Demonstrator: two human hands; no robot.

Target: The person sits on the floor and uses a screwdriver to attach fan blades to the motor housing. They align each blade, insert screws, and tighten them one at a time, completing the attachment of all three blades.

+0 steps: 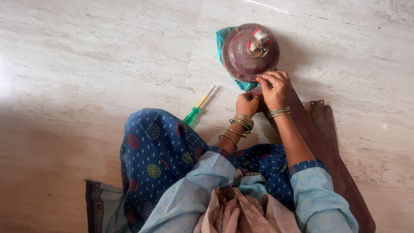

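Your right hand (274, 87) pinches the rim of the fan motor housing (250, 51), left hand (247, 103) fisted on the blade (327, 142) root; metal, heavy, rigid; grip the rim, avoid the wiring.

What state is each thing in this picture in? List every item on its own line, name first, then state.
Fan motor housing: lying on the floor, wiring side up, terminals exposed.
Fan blade: flat on the floor, its end at the housing.
Teal cloth: crumpled under the housing.
Screwdriver: lying loose on the floor, untouched.
Left hand: closed into a fist at the blade's end.
Right hand: fingers curled, pinching at the housing's edge.
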